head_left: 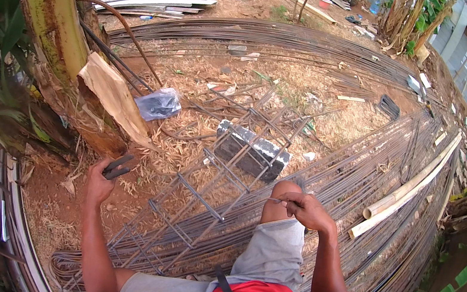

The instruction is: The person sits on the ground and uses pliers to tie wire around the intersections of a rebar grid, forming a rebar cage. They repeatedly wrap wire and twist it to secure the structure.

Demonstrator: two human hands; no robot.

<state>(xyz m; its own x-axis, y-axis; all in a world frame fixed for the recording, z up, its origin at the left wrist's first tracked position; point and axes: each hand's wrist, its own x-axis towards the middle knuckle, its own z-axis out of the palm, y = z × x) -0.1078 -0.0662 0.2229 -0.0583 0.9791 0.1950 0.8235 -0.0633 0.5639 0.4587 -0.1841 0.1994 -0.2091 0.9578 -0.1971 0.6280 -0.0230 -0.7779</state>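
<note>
Gripped in the left hand [100,182], a dark tool [116,174] is being partly hidden; a faint wire [275,200] is being pinched by the right hand [309,211]. Between them, a steel-bar frame [201,197] is being seen overlapping a block [254,160].

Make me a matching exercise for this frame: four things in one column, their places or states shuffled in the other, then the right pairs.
Things:
1. Left hand
2. Right hand
3. Dark block
4. Plastic bag

Places or states:
A. Under the steel-bar frame
B. Pinching a thin wire near the knee
C. Translucent, with something dark inside
D. Holding a dark two-pronged tool

Right pairs: 1-D, 2-B, 3-A, 4-C
</note>
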